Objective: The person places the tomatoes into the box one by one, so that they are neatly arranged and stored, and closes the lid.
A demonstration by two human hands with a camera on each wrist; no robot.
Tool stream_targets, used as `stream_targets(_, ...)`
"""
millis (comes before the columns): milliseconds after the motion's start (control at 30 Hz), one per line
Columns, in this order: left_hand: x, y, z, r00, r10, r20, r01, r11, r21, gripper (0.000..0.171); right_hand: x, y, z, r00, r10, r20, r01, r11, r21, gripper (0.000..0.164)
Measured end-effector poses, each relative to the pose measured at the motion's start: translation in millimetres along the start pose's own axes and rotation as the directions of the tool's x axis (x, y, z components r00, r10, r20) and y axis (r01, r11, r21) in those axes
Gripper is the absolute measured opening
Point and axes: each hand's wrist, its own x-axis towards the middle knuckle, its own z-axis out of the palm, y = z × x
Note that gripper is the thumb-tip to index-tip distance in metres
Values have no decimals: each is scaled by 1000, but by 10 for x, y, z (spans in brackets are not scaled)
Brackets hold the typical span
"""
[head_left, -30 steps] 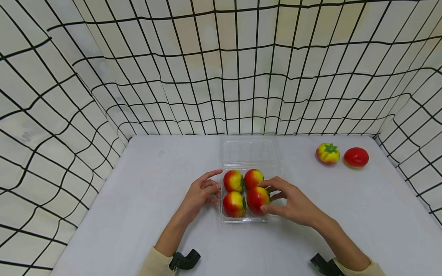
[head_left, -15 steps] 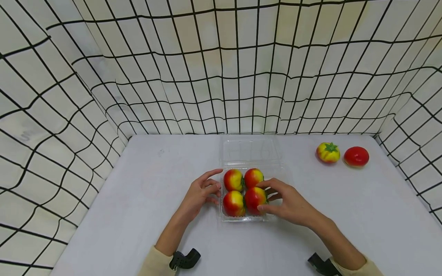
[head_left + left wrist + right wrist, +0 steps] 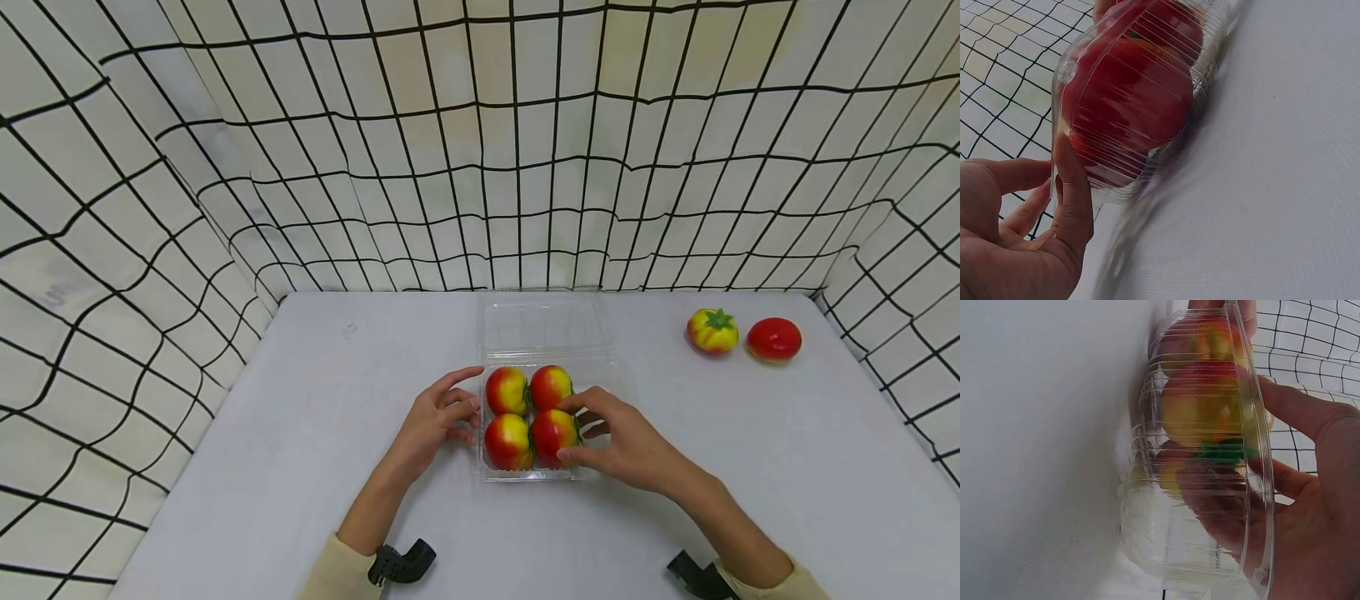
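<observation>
A clear plastic clamshell container lies opened on the table, its lid laid back toward the net. Inside sit red-and-yellow toy tomatoes in two rows of two, green leaves facing right. My right hand grips the front-right tomato, thumb in front and fingers behind. Beside it are the front-left tomato, back-left tomato and back-right tomato. At the container's left side, my left hand pinches the rim; in the left wrist view its thumb lies against the clear wall.
Near the table's back right corner lie another yellow-and-red tomato, leaf up, and a red tomato with its smooth side up. A black net rises behind and along both sides of the white table.
My right hand has moved slightly left with the front-right tomato, which now sits closer to the front-left one. The left hand has stayed at the container's side.
</observation>
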Motion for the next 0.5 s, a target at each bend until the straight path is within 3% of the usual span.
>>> stream_targets(500,8,-3,3,1000,0,0,0,1000,-1,49,-26,0,20,1000,-17,5,17,995,-98,55)
